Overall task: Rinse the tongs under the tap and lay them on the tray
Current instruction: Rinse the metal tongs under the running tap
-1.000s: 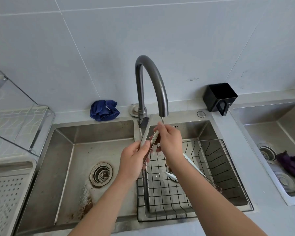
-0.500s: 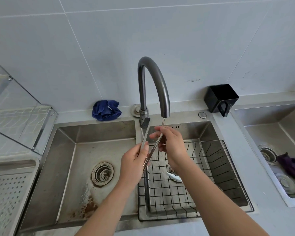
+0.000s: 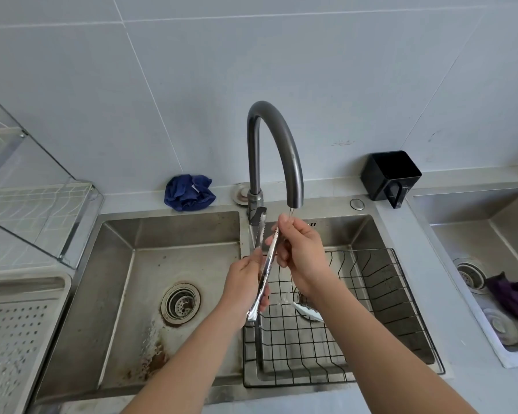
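Shiny metal tongs (image 3: 266, 264) are held upright and slightly tilted under the dark curved tap (image 3: 274, 144), their toothed tips near the tap's base. My left hand (image 3: 244, 289) grips the hinge end low down. My right hand (image 3: 301, 251) pinches one arm of the tongs near its top, just under the spout, where a thin stream of water falls. The perforated grey tray (image 3: 15, 333) lies at the far left, beside the sink.
A double steel sink (image 3: 150, 258) has a drain on the left and a black wire basket (image 3: 380, 297) on the right. A blue cloth (image 3: 189, 192) and black holder (image 3: 389, 174) sit on the back ledge. A clear dish rack (image 3: 33, 201) stands left; a second sink (image 3: 491, 258) holds a purple cloth.
Both hands have stayed under the spout; the right hand has slid slightly along the tongs' arm. The view has shifted a little.
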